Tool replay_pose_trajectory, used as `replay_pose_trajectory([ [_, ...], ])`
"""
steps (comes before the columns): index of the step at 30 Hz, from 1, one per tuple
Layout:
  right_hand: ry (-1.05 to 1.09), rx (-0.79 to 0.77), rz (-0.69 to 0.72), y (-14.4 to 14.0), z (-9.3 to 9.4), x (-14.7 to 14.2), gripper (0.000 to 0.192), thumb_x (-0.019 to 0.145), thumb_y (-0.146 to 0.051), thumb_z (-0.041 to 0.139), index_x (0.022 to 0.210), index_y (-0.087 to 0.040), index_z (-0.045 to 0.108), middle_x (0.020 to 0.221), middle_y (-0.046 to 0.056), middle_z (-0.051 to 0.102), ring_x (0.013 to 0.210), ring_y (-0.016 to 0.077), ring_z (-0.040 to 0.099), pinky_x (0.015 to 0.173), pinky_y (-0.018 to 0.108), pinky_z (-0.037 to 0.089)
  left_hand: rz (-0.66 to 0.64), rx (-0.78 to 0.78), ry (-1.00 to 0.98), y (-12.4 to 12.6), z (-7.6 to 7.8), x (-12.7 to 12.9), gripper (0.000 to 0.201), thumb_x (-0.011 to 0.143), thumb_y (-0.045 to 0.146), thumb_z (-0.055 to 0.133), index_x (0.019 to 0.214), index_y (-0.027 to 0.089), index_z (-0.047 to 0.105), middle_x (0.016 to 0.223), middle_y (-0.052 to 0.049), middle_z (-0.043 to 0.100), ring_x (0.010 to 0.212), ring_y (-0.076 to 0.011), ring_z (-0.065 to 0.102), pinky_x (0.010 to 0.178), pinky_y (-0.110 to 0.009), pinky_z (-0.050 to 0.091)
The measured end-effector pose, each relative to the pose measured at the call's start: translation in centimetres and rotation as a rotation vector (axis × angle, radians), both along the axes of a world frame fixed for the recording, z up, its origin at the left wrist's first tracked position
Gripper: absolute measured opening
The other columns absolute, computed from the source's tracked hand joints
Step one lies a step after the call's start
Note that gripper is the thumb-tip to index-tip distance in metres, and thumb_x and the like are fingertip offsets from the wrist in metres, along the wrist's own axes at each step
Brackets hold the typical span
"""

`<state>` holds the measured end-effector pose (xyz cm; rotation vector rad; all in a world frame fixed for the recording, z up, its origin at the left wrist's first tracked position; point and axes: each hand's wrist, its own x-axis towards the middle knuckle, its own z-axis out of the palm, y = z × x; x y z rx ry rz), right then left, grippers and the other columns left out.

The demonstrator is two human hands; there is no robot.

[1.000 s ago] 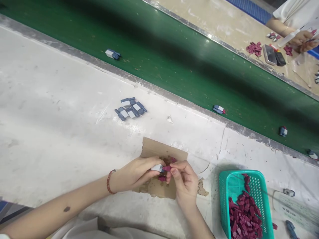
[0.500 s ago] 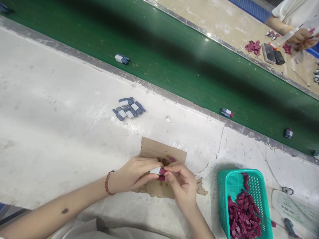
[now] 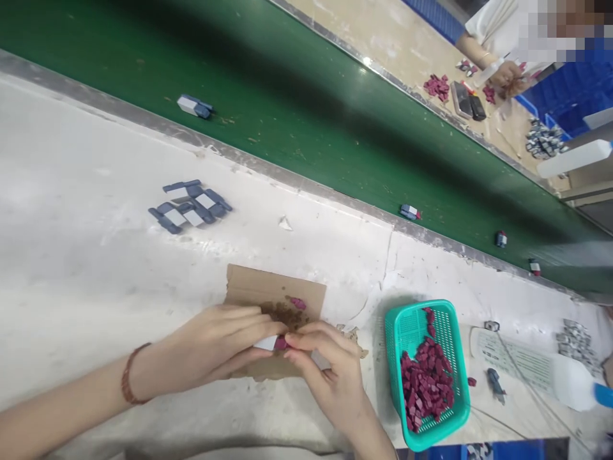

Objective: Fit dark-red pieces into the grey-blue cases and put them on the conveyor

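My left hand (image 3: 215,348) is closed around a small white-faced plastic part (image 3: 265,343), most of which its fingers hide. At the right end of that part sits a maroon piece (image 3: 281,343), pinched between the thumb and fingertips of my right hand (image 3: 330,365). Both hands meet just above a sheet of brown cardboard (image 3: 306,291) with dark stains. Another maroon piece (image 3: 297,303) lies on the cardboard, beyond my fingers. Farther up the white table is a small group of blue-and-white parts (image 3: 191,206).
A teal basket (image 3: 390,348) of maroon pieces stands to the right. Beyond the table edge runs a green conveyor belt (image 3: 306,128) carrying scattered parts (image 3: 195,106). Across it, a co-worker's hands (image 3: 510,78) handle something small. A white bottle (image 3: 572,383) lies at the right.
My view has swung right, so the table things appear farther left and more shows at the right. Both hands stay together on the part; the second maroon piece beneath it no longer shows.
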<state>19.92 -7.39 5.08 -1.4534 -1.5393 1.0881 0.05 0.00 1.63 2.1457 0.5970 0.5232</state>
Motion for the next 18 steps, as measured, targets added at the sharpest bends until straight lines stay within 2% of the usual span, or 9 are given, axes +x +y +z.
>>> replay_pose_trajectory([
  [2, -0.114, -0.028, -0.022, -0.8, 0.8, 2.1, 0.015, 0.094, -0.029, 0.059, 0.099, -0.025, 0.073, 0.089, 0.004, 0.074, 0.083, 0.018, 0.069, 0.073, 0.028, 0.054, 0.035, 0.037, -0.018, 1.2, 0.1, -0.2, 0.021, 0.097, 0.035, 0.051, 0.11, 0.025, 0.064, 0.091, -0.003, 0.075, 0.073, -0.0198, 0.07, 0.064, -0.025, 0.051],
  [3, -0.195, -0.046, -0.079, -1.4, 1.1, 3.6, 0.016, 0.094, -0.029, 0.058, 0.099, -0.025, 0.073, 0.091, 0.004, 0.074, 0.085, 0.019, 0.069, 0.075, 0.029, 0.054, 0.083, 0.065, -0.02, 2.1, 0.1, -0.3, 0.022, 0.096, 0.038, 0.052, 0.11, 0.026, 0.064, 0.092, -0.003, 0.075, 0.073, -0.02, 0.07, 0.064, -0.026, 0.051],
  [6, -0.538, -0.146, -0.384, -3.8, 1.6, 8.5, 0.02, 0.093, -0.035, 0.055, 0.092, -0.024, 0.071, 0.096, 0.007, 0.073, 0.092, 0.0242, 0.066, 0.08, 0.035, 0.051, 0.262, 0.143, 0.086, 5.4, 0.8, -0.7, 0.029, 0.096, 0.046, 0.047, 0.106, 0.025, 0.064, 0.093, -0.003, 0.074, 0.069, -0.0208, 0.067, 0.062, -0.028, 0.048],
  [8, -0.759, -0.268, -0.487, -5.5, 1.5, 11.4, 0.025, 0.089, -0.041, 0.054, 0.089, -0.022, 0.07, 0.093, 0.009, 0.071, 0.089, 0.0279, 0.065, 0.077, 0.039, 0.05, 0.366, 0.18, 0.21, 8.2, 1.5, -0.7, 0.039, 0.095, 0.052, 0.041, 0.102, 0.022, 0.065, 0.093, -0.005, 0.073, 0.069, -0.0215, 0.064, 0.062, -0.03, 0.045],
  [10, -0.849, -0.354, -0.497, -6.8, 1.0, 13.3, 0.028, 0.085, -0.044, 0.053, 0.086, -0.022, 0.07, 0.088, 0.009, 0.071, 0.086, 0.0296, 0.066, 0.074, 0.04, 0.051, 0.433, 0.212, 0.311, 11.2, 2.1, -0.3, 0.046, 0.094, 0.054, 0.039, 0.1, 0.018, 0.066, 0.094, -0.007, 0.071, 0.074, -0.0226, 0.062, 0.066, -0.031, 0.043],
  [13, -0.843, -0.421, -0.473, -7.8, 0.1, 14.1, 0.028, 0.081, -0.043, 0.052, 0.08, -0.022, 0.07, 0.086, 0.009, 0.072, 0.083, 0.0295, 0.068, 0.072, 0.039, 0.052, 0.487, 0.204, 0.413, 15.4, 2.2, 0.7, 0.048, 0.092, 0.05, 0.04, 0.105, 0.012, 0.067, 0.097, -0.009, 0.07, 0.084, -0.0224, 0.062, 0.073, -0.031, 0.043],
  [18, -0.832, -0.463, -0.444, -7.8, -0.7, 14.4, 0.027, 0.078, -0.041, 0.051, 0.072, -0.024, 0.07, 0.082, 0.008, 0.073, 0.08, 0.0295, 0.069, 0.071, 0.039, 0.052, 0.488, 0.241, 0.451, 19.7, 0.7, 1.7, 0.049, 0.094, 0.036, 0.033, 0.12, 0.006, 0.061, 0.118, -0.012, 0.066, 0.1, -0.0239, 0.061, 0.086, -0.033, 0.044],
])
